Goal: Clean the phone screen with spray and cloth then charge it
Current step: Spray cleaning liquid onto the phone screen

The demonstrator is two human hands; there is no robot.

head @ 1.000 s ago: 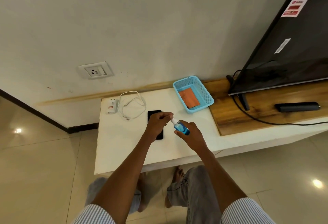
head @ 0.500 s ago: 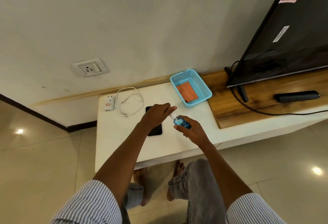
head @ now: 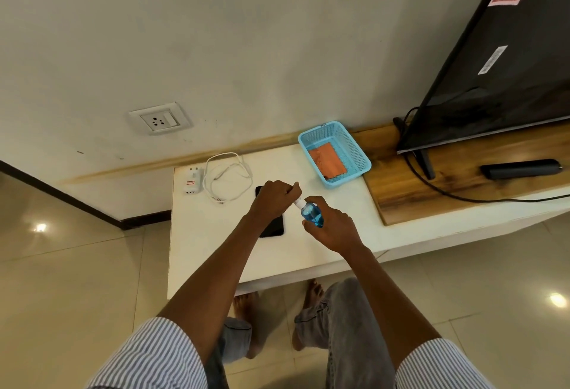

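Both hands gripped the spray bottle [head: 312, 213] — your right hand [head: 331, 228] clasped its body, your left hand [head: 275, 200] pinched its cap — directly above the phone [head: 271, 224], which ran lengthwise away from you.

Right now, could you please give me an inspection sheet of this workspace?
Surface: white table, bare at the near edge.
Job's things: phone flat, partly under the left arm; spray bottle held; orange cloth inside blue basket; charger unplugged.
Clutter: remote on wooden board.
Grippers: right hand grips the bottle; left hand pinches its cap.
Cables: white cable coiled; black TV cord.
Surroundings: wall socket, TV.
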